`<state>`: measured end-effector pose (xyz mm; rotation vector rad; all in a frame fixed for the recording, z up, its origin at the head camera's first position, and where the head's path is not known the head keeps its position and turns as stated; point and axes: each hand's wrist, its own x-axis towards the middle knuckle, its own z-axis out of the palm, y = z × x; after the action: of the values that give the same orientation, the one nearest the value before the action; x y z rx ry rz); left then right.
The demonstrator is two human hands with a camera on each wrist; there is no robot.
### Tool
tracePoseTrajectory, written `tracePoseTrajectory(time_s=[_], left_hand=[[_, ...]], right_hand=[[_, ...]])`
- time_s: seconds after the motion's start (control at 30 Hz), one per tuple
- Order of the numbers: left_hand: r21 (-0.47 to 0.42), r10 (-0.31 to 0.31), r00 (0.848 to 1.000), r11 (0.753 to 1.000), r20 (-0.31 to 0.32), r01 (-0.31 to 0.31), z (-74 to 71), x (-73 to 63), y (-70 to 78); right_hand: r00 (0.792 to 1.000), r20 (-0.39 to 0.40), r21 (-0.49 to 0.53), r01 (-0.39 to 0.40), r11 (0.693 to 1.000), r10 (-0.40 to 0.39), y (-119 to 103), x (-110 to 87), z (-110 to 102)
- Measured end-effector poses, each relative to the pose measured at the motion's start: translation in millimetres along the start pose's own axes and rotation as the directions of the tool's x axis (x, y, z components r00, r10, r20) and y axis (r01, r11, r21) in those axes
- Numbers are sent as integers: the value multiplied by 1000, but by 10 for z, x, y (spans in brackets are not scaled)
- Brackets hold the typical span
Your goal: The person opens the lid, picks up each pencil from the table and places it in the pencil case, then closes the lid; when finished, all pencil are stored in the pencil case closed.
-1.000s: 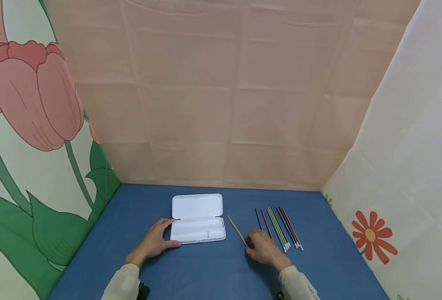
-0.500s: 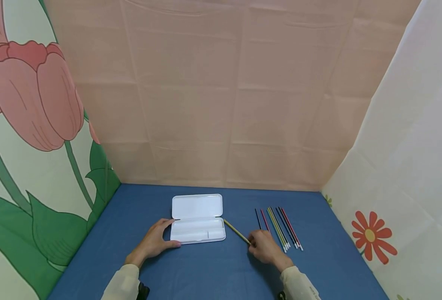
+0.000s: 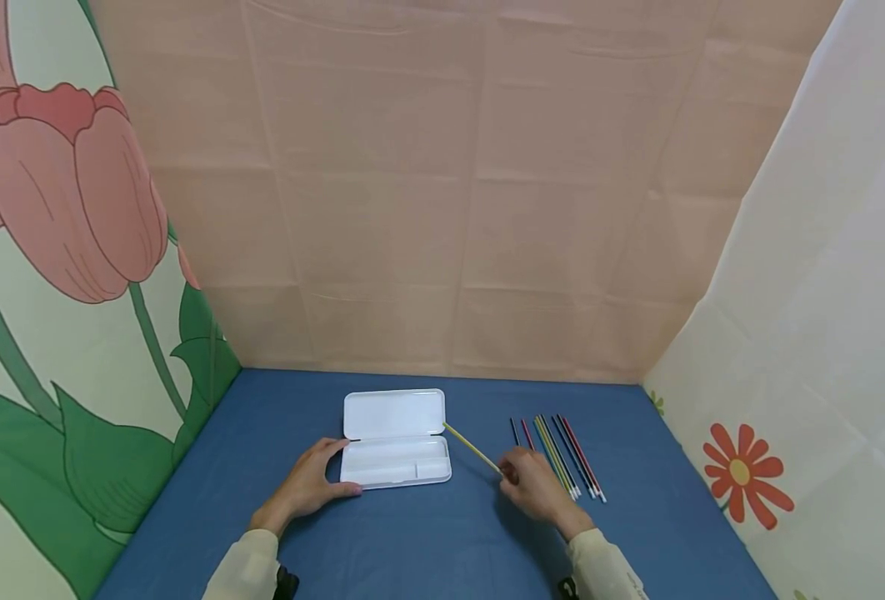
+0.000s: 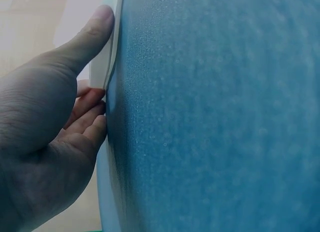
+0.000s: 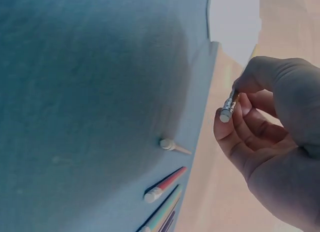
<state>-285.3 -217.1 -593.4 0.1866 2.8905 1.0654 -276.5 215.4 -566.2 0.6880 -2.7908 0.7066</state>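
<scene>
A white pencil case (image 3: 382,463) lies open on the blue cloth, its lid folded back. My left hand (image 3: 307,483) holds the case by its left end, thumb at the front edge and fingers at the hinge side. In the left wrist view the thumb (image 4: 95,34) presses along the case's edge (image 4: 102,64). To the right, my right hand (image 3: 536,486) pinches a yellow pencil (image 3: 472,448) near its eraser end, raised above the cloth. The pencil's far tip reaches the case's right side. The right wrist view shows its eraser end (image 5: 226,114) between thumb and fingers.
Several pencils (image 3: 577,454) with white ends lie side by side on the blue cloth (image 3: 412,542), just right of my right hand, which partly covers them. A beige sheet (image 3: 450,208) stands behind; printed sheets flank the table.
My right hand has shifted slightly right and lifted; the yellow pencil has swung left and up, its tip now at the case's right side. My left hand and the case stay put.
</scene>
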Motion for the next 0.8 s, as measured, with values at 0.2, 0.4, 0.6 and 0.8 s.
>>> tracePoseTrajectory(time_s=[0.2, 0.4, 0.6, 0.8], left_hand=[[-9, 0, 1000, 1000, 3, 0, -14, -5, 23], [-5, -5, 1000, 1000, 3, 5, -23, -10, 37], [-1, -7, 1000, 1000, 5, 7, -24, -7, 33], [-11, -9, 1000, 1000, 7, 9, -21, -5, 30]], right_hand=[[999, -7, 30, 34, 999, -34, -45, 94, -5], [998, 36, 59, 55, 997, -57, -121, 215, 4], [994, 63, 74, 87, 993, -92, -190, 339, 40], [989, 70, 51, 128, 990, -131, -246, 453, 117]])
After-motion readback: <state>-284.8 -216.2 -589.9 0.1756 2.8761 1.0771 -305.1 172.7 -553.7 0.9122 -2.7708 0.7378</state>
